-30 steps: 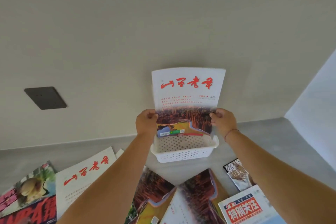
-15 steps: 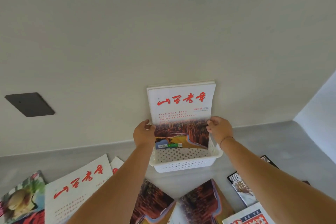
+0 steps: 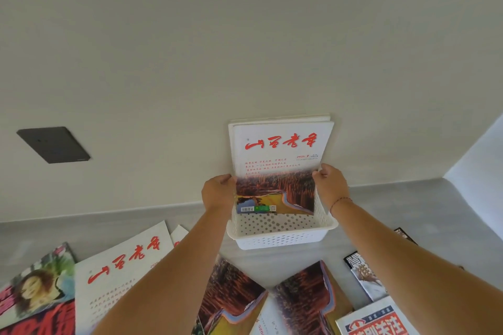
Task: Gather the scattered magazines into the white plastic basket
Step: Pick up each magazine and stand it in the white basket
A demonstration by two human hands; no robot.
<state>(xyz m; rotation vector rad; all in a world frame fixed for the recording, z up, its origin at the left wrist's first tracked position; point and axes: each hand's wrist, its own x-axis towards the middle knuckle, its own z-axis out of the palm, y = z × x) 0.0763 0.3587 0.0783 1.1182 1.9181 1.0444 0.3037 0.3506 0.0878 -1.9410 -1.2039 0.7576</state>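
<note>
A white perforated plastic basket (image 3: 280, 238) stands on the grey floor against the wall. A magazine (image 3: 280, 155) with a white cover, red script and a forest picture stands upright in it, with other magazines behind it leaning on the wall. My left hand (image 3: 217, 193) grips the magazine's left edge. My right hand (image 3: 330, 185) pinches its right edge. More magazines lie on the floor near me: a white one with red script (image 3: 122, 269), a colourful one (image 3: 32, 294), two forest-cover ones (image 3: 231, 294) (image 3: 307, 296), and others at the right (image 3: 367, 277).
A dark square wall plate (image 3: 53, 144) sits on the pale wall at the left. A white panel (image 3: 484, 171) rises at the right edge. Bare grey floor (image 3: 408, 204) lies beside the basket on both sides.
The magazine has gone down into the basket and now stands against the wall; both hands have slid with it and still hold its edges.
</note>
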